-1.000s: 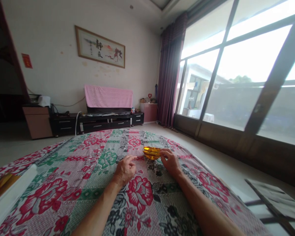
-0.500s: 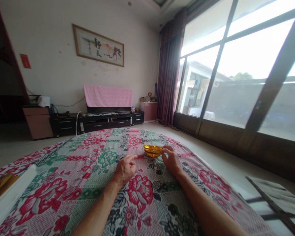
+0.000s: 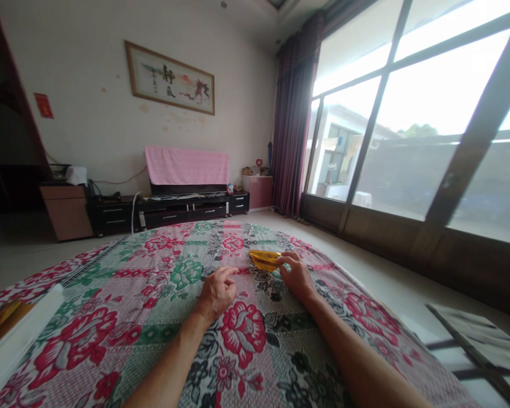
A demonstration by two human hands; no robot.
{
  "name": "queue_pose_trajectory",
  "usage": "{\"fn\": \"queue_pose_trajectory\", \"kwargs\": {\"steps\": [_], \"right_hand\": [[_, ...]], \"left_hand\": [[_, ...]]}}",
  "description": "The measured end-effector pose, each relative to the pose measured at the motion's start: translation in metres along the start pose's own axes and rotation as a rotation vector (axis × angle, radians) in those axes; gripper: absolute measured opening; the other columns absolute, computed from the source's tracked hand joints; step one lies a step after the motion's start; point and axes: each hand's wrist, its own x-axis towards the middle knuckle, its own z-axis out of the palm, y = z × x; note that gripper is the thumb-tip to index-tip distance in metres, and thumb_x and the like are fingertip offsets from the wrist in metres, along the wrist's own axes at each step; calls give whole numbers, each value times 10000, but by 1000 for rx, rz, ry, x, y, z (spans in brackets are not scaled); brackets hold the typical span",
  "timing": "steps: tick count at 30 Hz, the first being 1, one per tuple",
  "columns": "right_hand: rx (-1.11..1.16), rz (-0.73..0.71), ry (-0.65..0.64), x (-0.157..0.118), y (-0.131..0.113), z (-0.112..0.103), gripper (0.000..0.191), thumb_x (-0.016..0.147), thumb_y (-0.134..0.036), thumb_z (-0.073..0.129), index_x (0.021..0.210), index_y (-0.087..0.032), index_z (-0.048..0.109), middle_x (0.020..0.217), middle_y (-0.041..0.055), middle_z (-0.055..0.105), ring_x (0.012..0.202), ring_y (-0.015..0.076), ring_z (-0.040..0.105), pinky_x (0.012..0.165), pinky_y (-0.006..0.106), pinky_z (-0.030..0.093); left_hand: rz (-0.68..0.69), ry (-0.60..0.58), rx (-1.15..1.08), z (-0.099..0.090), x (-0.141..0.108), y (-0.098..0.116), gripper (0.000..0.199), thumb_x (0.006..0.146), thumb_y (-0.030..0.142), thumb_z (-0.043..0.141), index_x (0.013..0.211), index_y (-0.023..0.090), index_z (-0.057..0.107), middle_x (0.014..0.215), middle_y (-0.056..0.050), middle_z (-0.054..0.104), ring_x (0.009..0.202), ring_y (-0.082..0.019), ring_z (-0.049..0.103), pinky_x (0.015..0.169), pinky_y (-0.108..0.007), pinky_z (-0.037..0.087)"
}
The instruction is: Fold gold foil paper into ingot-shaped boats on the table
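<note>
A shiny piece of folded gold foil paper (image 3: 263, 260), boat-like in outline, is just above the flowered tablecloth (image 3: 153, 306), ahead of my hands. My right hand (image 3: 296, 277) pinches its right end between thumb and fingers. To the left and nearer to me, my left hand (image 3: 216, 292) rests low over the cloth, fingers curled in and the index pointing right. Nothing shows in that hand, and it is apart from the foil paper. At the far left edge, more gold foil sheets (image 3: 4, 326) lie in or behind a white box-like holder (image 3: 25, 328), partly cut off.
The round table's edge curves beyond my hands. Past it stand a black TV cabinet (image 3: 182, 212) and a pink cloth (image 3: 187, 165) draped over a screen. Dark curtains (image 3: 295, 119) and large window panels (image 3: 408, 130) line the right. A striped flat panel (image 3: 480, 337) sits low at right.
The gold foil paper has tilted slightly in my right hand, showing a flatter, smoother face. My left hand has hardly moved.
</note>
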Motion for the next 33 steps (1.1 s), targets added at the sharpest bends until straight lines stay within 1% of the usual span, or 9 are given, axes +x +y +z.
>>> {"fn": "queue_pose_trajectory", "kwargs": {"steps": [6, 10, 15, 19, 24, 26, 29, 33], "right_hand": [[-3, 3, -50, 2, 3, 3, 186, 739, -157, 511, 767, -211, 686, 978, 64, 611, 895, 193, 588, 839, 344, 447], [-19, 37, -61, 8, 10, 5, 199, 741, -149, 503, 763, -217, 689, 974, 58, 615, 891, 188, 592, 840, 343, 443], [-31, 48, -81, 14, 15, 7, 200, 741, -152, 501, 776, -207, 690, 957, 63, 623, 881, 187, 590, 843, 337, 438], [-32, 58, -77, 16, 16, 7, 213, 733, -143, 487, 789, -197, 685, 948, 60, 628, 857, 176, 586, 831, 320, 441], [-43, 76, -75, 17, 14, 6, 206, 727, -160, 483, 777, -196, 680, 934, 54, 630, 828, 174, 585, 819, 316, 442], [-54, 85, -70, 18, 12, 6, 224, 712, -152, 479, 814, -200, 673, 935, 50, 627, 819, 176, 585, 817, 324, 442], [-68, 99, -42, 21, 8, 5, 287, 682, -130, 471, 895, -195, 653, 987, 61, 616, 862, 191, 581, 838, 339, 434], [-69, 85, -14, 26, 0, 6, 277, 682, -130, 467, 887, -185, 644, 1033, 68, 613, 953, 201, 564, 882, 319, 411]], "left_hand": [[9, -2, 6, 0, 0, 0, 381, 618, 41, 454, 940, 138, 635, 946, -64, 648, 664, -108, 614, 591, -191, 531], [-1, -13, -19, 1, 0, 0, 377, 627, 45, 449, 942, 135, 636, 962, -70, 643, 656, -105, 609, 582, -191, 531], [-10, -3, -25, -1, 0, 2, 372, 620, 46, 452, 927, 133, 643, 961, -72, 644, 656, -105, 610, 582, -187, 531], [-17, -10, -13, -2, 0, 5, 383, 612, 41, 444, 926, 135, 642, 953, -59, 646, 616, -89, 601, 571, -177, 528], [-14, -14, -14, -2, 0, 5, 380, 614, 45, 447, 928, 135, 642, 966, -64, 643, 643, -99, 608, 592, -194, 535], [-12, -12, -17, -2, 0, 5, 376, 616, 47, 447, 925, 138, 640, 964, -64, 643, 637, -100, 606, 587, -198, 535], [-15, -11, -20, -2, 0, 7, 370, 616, 50, 447, 919, 144, 637, 962, -63, 643, 620, -96, 600, 576, -198, 533], [-26, -26, -12, -3, 0, 8, 377, 612, 49, 444, 925, 127, 640, 964, -74, 642, 635, -102, 606, 592, -201, 532]]}}
